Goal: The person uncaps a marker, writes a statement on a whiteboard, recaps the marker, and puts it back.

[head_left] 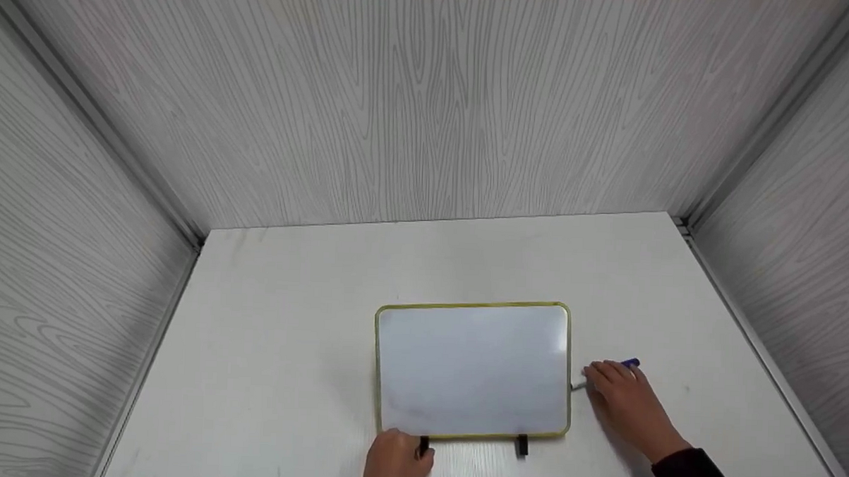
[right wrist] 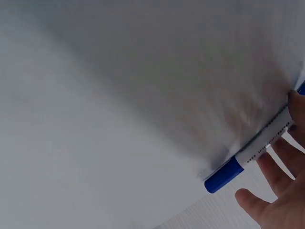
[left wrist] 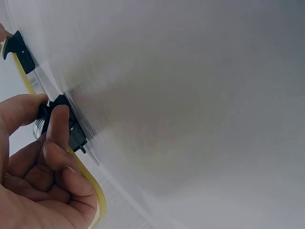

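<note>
A small whiteboard [head_left: 473,367] with a yellow frame stands on the white table, two black feet at its lower edge. My left hand [head_left: 397,462] is at its lower left corner. Thumb and forefinger pinch the left black foot [left wrist: 71,126], with the other fingers curled beside the yellow edge [left wrist: 90,179]. To the right of the board, my right hand [head_left: 627,404] holds a marker [right wrist: 267,136] between thumb and fingers, low over the table. The marker has a white barrel and a blue cap [right wrist: 224,175]; part of the barrel is hidden by the hand.
The second black foot [head_left: 522,445] sits under the board's lower right. White table surface [head_left: 272,346] surrounds the board. Wood-grain panels rise at the back [head_left: 429,104], the left [head_left: 50,254] and the right [head_left: 800,209]. A dark band [head_left: 690,475] circles the right wrist.
</note>
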